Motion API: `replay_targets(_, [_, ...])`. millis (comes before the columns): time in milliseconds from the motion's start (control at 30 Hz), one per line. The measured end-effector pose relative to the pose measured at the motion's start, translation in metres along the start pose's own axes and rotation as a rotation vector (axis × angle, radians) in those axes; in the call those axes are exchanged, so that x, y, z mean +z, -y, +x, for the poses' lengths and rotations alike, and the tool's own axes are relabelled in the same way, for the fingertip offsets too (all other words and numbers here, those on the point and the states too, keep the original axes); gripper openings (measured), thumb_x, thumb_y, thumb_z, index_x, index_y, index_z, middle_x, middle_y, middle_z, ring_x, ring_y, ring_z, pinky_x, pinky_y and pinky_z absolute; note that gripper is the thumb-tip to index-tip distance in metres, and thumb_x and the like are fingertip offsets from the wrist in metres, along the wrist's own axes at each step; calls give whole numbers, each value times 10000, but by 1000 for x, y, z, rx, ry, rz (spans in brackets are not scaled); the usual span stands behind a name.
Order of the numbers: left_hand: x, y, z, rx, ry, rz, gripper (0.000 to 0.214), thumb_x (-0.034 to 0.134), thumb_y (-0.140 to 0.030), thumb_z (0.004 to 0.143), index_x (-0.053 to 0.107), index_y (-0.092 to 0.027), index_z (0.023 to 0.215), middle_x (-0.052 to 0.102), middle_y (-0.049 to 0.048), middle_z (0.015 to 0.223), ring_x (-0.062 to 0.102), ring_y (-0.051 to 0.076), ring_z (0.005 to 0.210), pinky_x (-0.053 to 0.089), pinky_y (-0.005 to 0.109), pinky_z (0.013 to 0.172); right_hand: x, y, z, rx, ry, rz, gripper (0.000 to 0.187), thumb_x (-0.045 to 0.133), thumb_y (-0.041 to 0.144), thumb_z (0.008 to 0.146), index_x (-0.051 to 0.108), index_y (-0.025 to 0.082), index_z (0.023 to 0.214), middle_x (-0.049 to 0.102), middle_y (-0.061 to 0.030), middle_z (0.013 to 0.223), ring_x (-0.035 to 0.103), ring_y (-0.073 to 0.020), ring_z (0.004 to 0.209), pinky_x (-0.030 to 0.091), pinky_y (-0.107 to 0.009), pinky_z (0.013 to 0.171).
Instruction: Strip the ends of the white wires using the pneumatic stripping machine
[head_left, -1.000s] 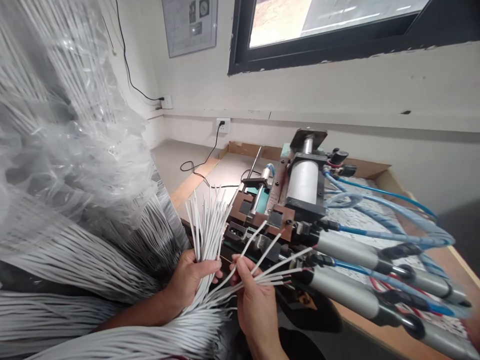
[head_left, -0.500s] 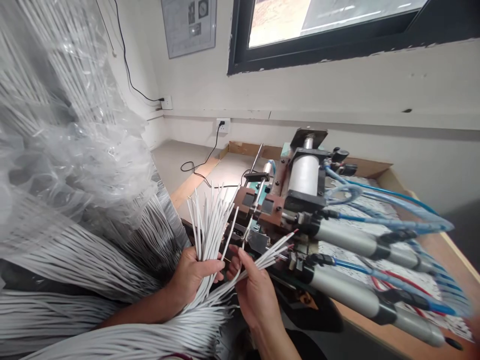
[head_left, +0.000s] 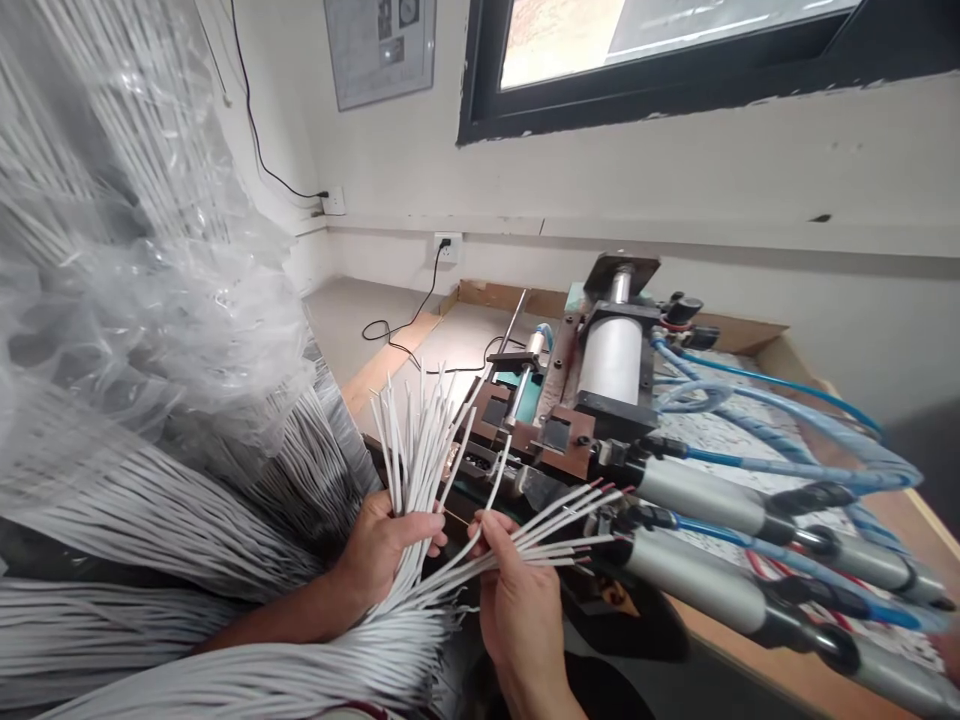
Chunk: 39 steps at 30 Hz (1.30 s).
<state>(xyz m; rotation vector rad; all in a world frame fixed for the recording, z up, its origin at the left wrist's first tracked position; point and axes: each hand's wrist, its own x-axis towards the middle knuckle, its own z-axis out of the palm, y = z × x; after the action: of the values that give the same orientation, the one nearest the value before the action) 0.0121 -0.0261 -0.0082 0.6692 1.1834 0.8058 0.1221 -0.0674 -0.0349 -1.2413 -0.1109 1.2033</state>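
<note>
My left hand (head_left: pixel 382 552) is closed round a fan of thin white cables (head_left: pixel 416 440) that stand up and spread above my fingers. My right hand (head_left: pixel 517 600) pinches several other white cables (head_left: pixel 551 525) whose stripped red-tipped ends point right, toward the front of a pneumatic wire-stripping machine (head_left: pixel 570 420). One cable curves up from my right fingers toward the machine's jaws. Both sets of cables run back into a big white cable bundle (head_left: pixel 225 660) at the lower left.
A mass of white cables in clear plastic wrap (head_left: pixel 142 300) fills the left side. The machine sits on a wooden bench (head_left: pixel 795 650), with grey air cylinders (head_left: pixel 712 590) and blue hoses (head_left: pixel 795 410) on the right. Behind are a wall socket (head_left: pixel 447 247) and a black cord.
My right hand has spread its cables flatter and swung their tips right and down, toward the cylinders. The left hand's fan has stayed where it was.
</note>
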Motion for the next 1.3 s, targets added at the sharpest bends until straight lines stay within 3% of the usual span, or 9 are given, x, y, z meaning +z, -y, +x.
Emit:
replay_targets(233, [3, -1, 3, 50, 13, -6, 137, 727, -163, 534, 643, -124, 635, 579, -22, 470, 536, 103, 422, 397, 215, 446, 8, 8, 9, 113, 4, 162, 235, 771, 306, 519, 610, 144, 574, 520, 22, 533, 423, -99, 504, 346, -227, 504])
replay_targets(433, [3, 3, 1, 56, 76, -4, 123, 712, -155, 560, 647, -106, 652, 582, -13, 501, 507, 92, 456, 400, 224, 484, 15, 13, 0, 261, 253, 151, 321, 787, 384, 532, 676, 156, 728, 564, 15, 571, 479, -114, 528, 396, -252, 564])
replay_targets(667, [5, -4, -2, 99, 13, 23, 89, 683, -178, 584, 634, -105, 567, 625, 23, 511, 551, 116, 497, 430, 239, 537, 9, 5, -5, 54, 21, 77, 324, 781, 430, 523, 669, 161, 665, 579, 8, 576, 494, -117, 552, 398, -249, 568])
replay_targets(833, [8, -9, -1, 30, -33, 6, 129, 703, -209, 550, 646, -110, 610, 636, 25, 515, 582, 136, 459, 436, 244, 490, 9, 7, 3, 82, -62, 163, 267, 795, 340, 488, 665, 151, 624, 572, 6, 560, 473, -106, 529, 387, -233, 520])
replay_targets(967, [8, -8, -1, 50, -15, 34, 126, 708, -208, 545, 635, -115, 589, 623, 14, 504, 557, 117, 430, 408, 227, 457, 11, 10, 8, 131, -59, 209, 255, 806, 302, 459, 662, 139, 592, 559, 9, 535, 448, -95, 510, 361, -218, 498])
replay_targets(1033, [8, -7, -1, 72, 18, 55, 118, 704, -208, 551, 633, -117, 569, 606, 8, 473, 528, 105, 412, 388, 219, 445, 10, 10, 8, 158, -5, 203, 265, 800, 319, 485, 669, 131, 618, 553, 7, 540, 448, -100, 516, 366, -225, 509])
replay_targets(1233, [7, -4, -3, 105, 125, 64, 105, 700, -212, 564, 672, -118, 600, 589, 5, 452, 482, 100, 425, 378, 227, 474, 12, 14, 4, 199, 342, 137, 286, 721, 415, 634, 674, 149, 729, 512, 25, 534, 440, -113, 498, 378, -253, 519])
replay_targets(1300, [6, -4, -4, 94, 149, 73, 121, 701, -208, 560, 693, -116, 637, 611, 15, 498, 495, 110, 466, 375, 229, 492, 10, 11, 2, 168, 376, 102, 266, 722, 404, 637, 678, 159, 730, 536, 17, 530, 460, -121, 508, 394, -265, 548])
